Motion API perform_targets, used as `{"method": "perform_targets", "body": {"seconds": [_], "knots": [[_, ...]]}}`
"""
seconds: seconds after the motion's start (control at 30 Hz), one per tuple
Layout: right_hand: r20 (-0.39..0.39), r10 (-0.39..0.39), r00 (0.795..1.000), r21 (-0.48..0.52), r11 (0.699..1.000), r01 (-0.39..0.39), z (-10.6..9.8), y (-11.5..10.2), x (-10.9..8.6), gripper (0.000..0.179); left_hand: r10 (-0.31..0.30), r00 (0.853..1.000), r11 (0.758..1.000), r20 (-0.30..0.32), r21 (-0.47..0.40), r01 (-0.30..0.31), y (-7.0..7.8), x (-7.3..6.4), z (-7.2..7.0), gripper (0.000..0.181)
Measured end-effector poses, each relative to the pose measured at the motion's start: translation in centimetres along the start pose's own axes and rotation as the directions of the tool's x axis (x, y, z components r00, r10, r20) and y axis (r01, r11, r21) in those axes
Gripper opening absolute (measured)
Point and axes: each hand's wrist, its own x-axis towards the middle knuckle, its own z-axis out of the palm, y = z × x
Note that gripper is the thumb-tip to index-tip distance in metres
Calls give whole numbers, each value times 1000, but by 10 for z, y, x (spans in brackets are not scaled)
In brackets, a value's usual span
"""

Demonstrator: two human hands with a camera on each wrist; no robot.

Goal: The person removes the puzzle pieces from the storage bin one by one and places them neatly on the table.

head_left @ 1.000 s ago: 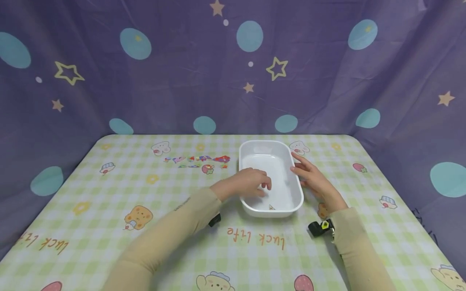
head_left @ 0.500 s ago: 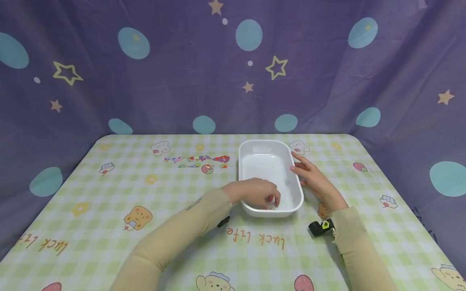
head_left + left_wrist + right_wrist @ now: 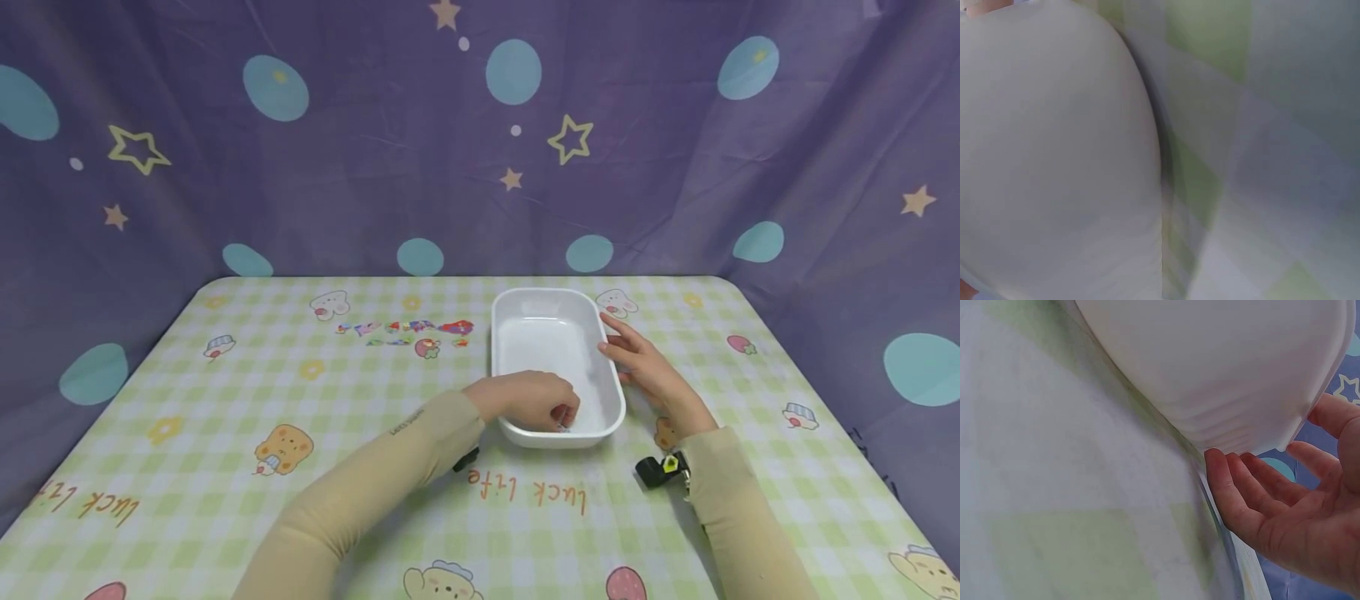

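A white rectangular tray (image 3: 555,333) with rounded corners stands on the table. My left hand (image 3: 528,398) reaches over its left rim, fingers curled down to the near end of its floor. A small, pale flat piece (image 3: 564,430) is pinched at those fingertips, mostly hidden by them. In the left wrist view the tray's outer wall (image 3: 1066,156) fills the left side, and the fingers are out of sight. My right hand (image 3: 647,367) touches the tray's right side with loosely bent fingers. The right wrist view shows fingertips (image 3: 1215,459) against the outer wall and rim.
Small, colourful flat cut-outs (image 3: 456,328) lie in two rows left of the tray. A green-and-white checked cloth (image 3: 360,517) with printed figures covers the table. Behind it hangs a purple curtain (image 3: 420,192). A black wrist camera (image 3: 652,472) sits below the right sleeve.
My left hand has moved nearer and to the right inside the tray, lowering its fingers onto the small piece there. The right hand and tray have stayed in place.
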Motion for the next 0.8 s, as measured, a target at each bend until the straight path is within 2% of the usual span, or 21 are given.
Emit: {"method": "perform_targets", "body": {"seconds": [0.17,0.47,0.63,0.8], "knots": [[7,-7,1000,-3,1000,7,0,0,0,66,-25,1000,999,-16,19,25,1,0,0,9],[16,-9,1000,-17,1000,9,-1,2,0,66,-77,995,997,-57,3,78,1,-3,-4,9],[10,-15,1000,-11,1000,15,-1,2,1,66,-84,990,996,-115,18,87,-6,-9,-11,9],[-1,-7,1000,-7,1000,7,0,1,1,66,-60,978,997,-200,33,68,-17,-23,-19,9]]}}
